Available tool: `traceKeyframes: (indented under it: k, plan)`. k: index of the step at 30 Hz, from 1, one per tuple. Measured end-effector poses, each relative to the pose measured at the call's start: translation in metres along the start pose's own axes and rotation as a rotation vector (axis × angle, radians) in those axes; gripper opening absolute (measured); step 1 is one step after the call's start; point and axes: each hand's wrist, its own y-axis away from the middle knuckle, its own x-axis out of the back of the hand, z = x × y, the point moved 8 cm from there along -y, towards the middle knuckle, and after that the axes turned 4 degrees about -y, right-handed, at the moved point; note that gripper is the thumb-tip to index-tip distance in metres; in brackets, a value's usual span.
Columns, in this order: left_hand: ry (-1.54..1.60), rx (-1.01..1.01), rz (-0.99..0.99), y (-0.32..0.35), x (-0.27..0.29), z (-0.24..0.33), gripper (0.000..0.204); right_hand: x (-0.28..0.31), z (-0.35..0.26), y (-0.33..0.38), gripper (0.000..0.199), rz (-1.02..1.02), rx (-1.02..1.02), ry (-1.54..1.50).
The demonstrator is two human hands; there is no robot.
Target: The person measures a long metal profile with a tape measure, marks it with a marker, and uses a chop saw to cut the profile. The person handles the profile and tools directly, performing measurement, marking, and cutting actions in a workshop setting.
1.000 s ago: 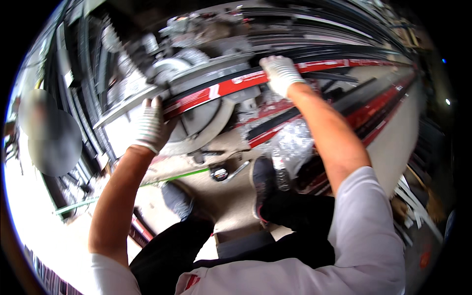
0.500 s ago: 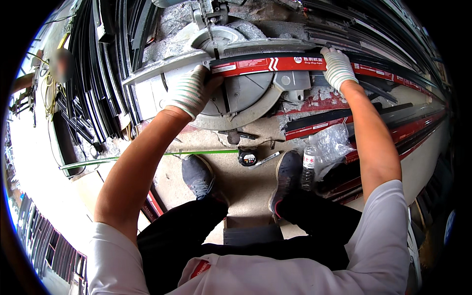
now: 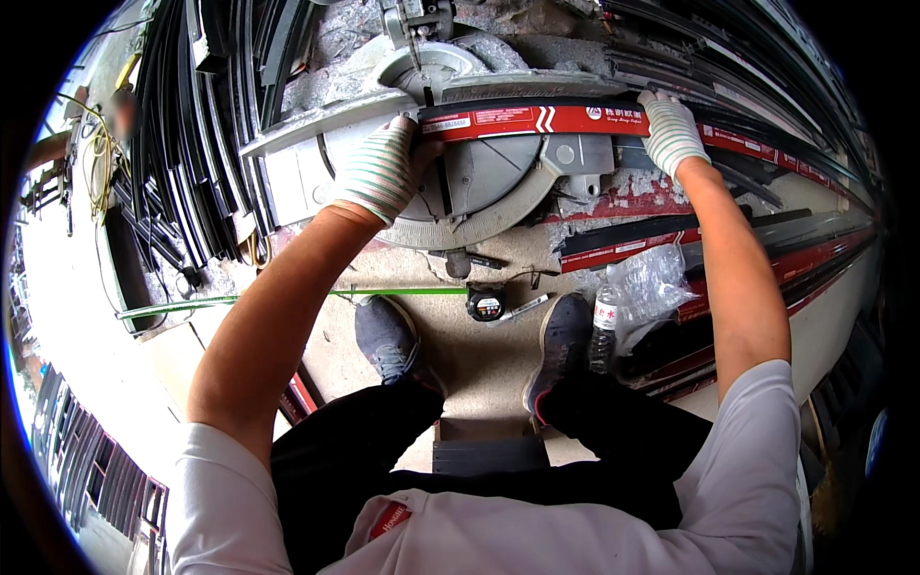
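We log the mitre saw [image 3: 484,177] at upper centre, its fence [image 3: 527,86] behind. The red-faced bar [image 3: 570,120] lies crosswise over it, left end near the slot [image 3: 444,192], extending toward the right edge; whether it bears on the saw, we cannot tell. Step, as we judge: positioning the bar along the fence; next move calls for an even, two-handed hold. Left hand [image 3: 379,172], angled up-right, closes on the end; right hand [image 3: 674,132], angled up-left, clasps it at upper right.
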Motion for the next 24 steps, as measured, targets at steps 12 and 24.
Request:
traceKeyframes:
  k: [12,24]
  plan:
    - [-0.034,-0.091,0.129,0.0011,0.0001,0.0014,0.032,0.0001,0.0010,0.0009,0.056,0.013,-0.009,0.011]
    - [-0.058,-0.011,0.066,0.0013,-0.0009,-0.0006,0.032,0.0029,-0.0031,0.0011,0.053,-0.016,-0.011,0.029]
